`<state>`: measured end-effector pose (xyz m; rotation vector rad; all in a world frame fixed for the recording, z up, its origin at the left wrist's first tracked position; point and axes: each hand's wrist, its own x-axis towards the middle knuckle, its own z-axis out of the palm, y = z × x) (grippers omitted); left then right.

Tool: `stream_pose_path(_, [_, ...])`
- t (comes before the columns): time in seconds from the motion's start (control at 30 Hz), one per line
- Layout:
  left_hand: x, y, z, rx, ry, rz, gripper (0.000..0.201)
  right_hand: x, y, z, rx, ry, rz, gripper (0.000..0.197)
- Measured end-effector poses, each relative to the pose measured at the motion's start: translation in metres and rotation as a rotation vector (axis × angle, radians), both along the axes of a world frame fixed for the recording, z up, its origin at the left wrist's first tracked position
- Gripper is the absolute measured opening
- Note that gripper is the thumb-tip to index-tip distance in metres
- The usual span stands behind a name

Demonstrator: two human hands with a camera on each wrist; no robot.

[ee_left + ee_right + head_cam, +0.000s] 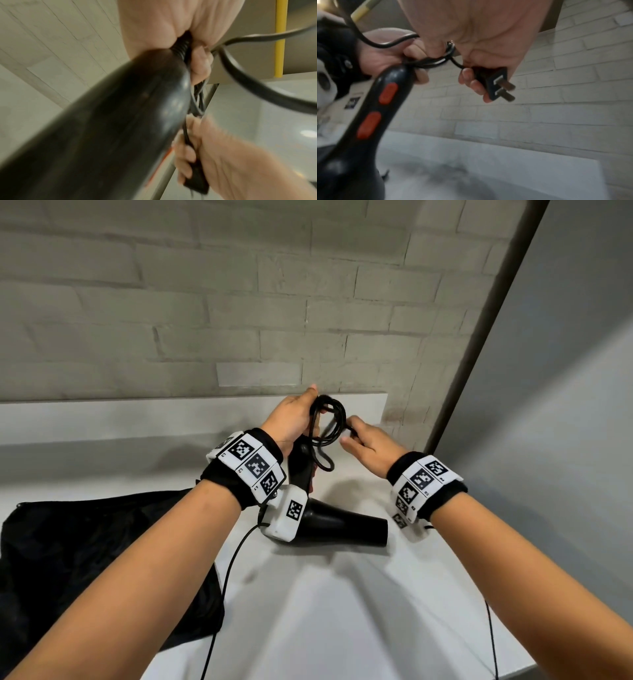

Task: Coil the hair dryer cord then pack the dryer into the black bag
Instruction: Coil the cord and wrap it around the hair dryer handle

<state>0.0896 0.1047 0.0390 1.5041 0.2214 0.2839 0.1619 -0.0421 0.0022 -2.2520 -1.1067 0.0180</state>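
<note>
A black hair dryer [337, 525] with orange-red buttons [388, 93] stands over the white table, nozzle pointing right, handle [120, 121] up. My left hand [294, 419] grips the top of the handle together with several loops of the black cord [330, 422]. My right hand [366, 445] is just to the right of the coil and holds the two-pin plug [496, 82] at the cord's end between fingers and palm. The black bag [92, 563] lies flat on the table at the left, below my left forearm.
A pale brick wall [239, 302] rises behind the white table [342, 611]. A dark post [486, 330] slants up at the right, beside the table's right edge. Thin black sensor wires [226, 583] hang from both wrist units.
</note>
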Motion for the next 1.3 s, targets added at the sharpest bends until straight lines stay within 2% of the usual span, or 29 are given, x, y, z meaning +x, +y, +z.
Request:
stream_pose_path(0.1, [0.001, 0.0, 0.002, -0.039, 0.002, -0.018, 0.047, 0.022, -0.024, -0.015, -0.181, 0.009, -0.103, 0.031])
stream_pose_path(0.2, [-0.001, 0.0, 0.005, -0.049, 0.012, -0.03, 0.047, 0.037, -0.049, -0.032, -0.47, 0.139, -0.347, 0.023])
stream_pose_path(0.27, [-0.002, 0.001, 0.004, -0.037, 0.023, -0.056, 0.047, 0.038, -0.062, -0.046, -0.652, 0.212, -0.406, 0.027])
stream_pose_path(0.3, [-0.002, 0.001, 0.003, -0.028, 0.03, -0.067, 0.047, 0.035, -0.064, -0.052, -0.672, 0.24, -0.418, 0.029])
stream_pose_path(0.43, [-0.001, -0.002, 0.001, 0.02, 0.032, -0.075, 0.047, 0.026, -0.048, -0.055, -0.49, 0.228, -0.388, 0.033])
stream_pose_path(0.57, [-0.001, -0.003, 0.001, 0.056, 0.031, -0.06, 0.046, 0.006, -0.014, -0.024, 0.011, 0.223, -0.092, 0.044])
stream_pose_path(0.67, [-0.002, 0.0, 0.001, 0.079, 0.032, -0.053, 0.046, -0.006, 0.006, -0.004, 0.146, 0.201, 0.005, 0.035])
stream_pose_path(0.77, [-0.003, 0.001, 0.002, 0.063, 0.023, -0.064, 0.046, -0.008, 0.016, -0.001, 0.251, 0.192, -0.03, 0.022])
stream_pose_path(0.83, [-0.005, 0.0, 0.002, 0.034, 0.009, -0.059, 0.046, -0.003, 0.019, -0.005, 0.252, 0.173, -0.115, 0.022])
stream_pose_path(1.0, [-0.014, 0.0, 0.001, -0.095, -0.038, -0.101, 0.039, 0.025, 0.007, -0.027, -0.124, 0.246, -0.334, 0.02])
stream_pose_path(1.1, [-0.014, 0.005, 0.0, -0.11, -0.066, -0.089, 0.036, 0.031, -0.001, -0.033, -0.25, 0.197, -0.425, 0.019])
stream_pose_path(1.13, [-0.013, 0.006, 0.0, -0.103, -0.069, -0.083, 0.035, 0.029, 0.0, -0.033, -0.261, 0.158, -0.41, 0.019])
stream_pose_path(1.2, [-0.012, 0.006, 0.0, -0.085, -0.071, -0.093, 0.035, 0.02, 0.005, -0.026, -0.164, 0.111, -0.269, 0.025])
stream_pose_path(1.3, [-0.011, 0.004, -0.001, -0.05, -0.075, -0.13, 0.035, 0.001, 0.012, -0.01, 0.072, 0.189, -0.017, 0.034])
